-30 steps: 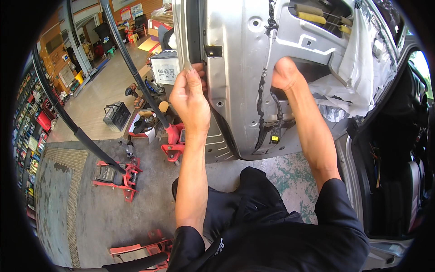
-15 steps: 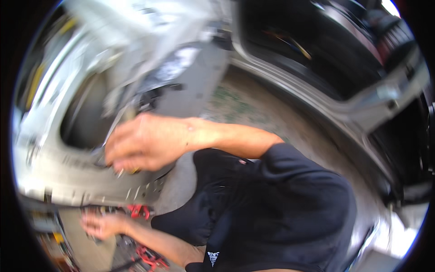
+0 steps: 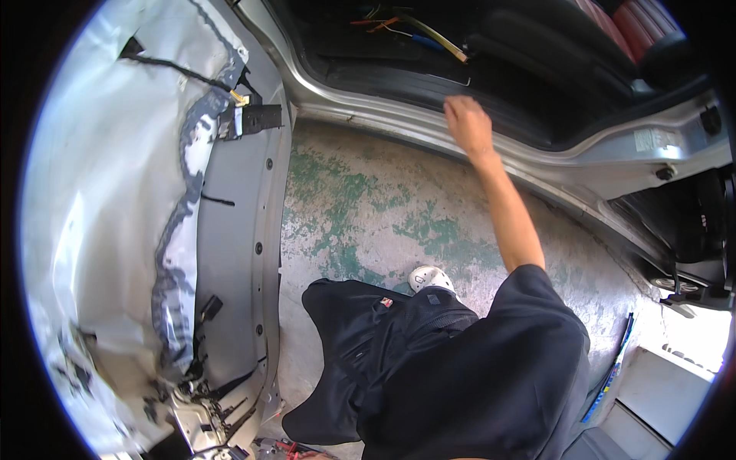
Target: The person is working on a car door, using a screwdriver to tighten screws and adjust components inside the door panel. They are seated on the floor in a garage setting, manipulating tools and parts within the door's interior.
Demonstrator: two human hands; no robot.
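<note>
The right hand (image 3: pixel 469 126) has curled fingers, its grip unclear; a long flat yellowish strip (image 3: pixel 451 49) lies toward twelve o'clock. At nine, the grey metal car door (image 3: pixel 230 268) is stripped, thin black cable (image 3: pixel 180 70) still uncovered.

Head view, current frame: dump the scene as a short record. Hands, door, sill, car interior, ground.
right hand: at the silver door sill, fingers loosely curled; contact and any held item unclear
left hand: out of view
door: grey, at left, wrinkled sheeting over much of it, dark sealant along the sheeting's edge
car interior: dark floor bearing a blue-handled tool and a long yellowish strip
ground: worn green paint, one white shoe visible
</note>
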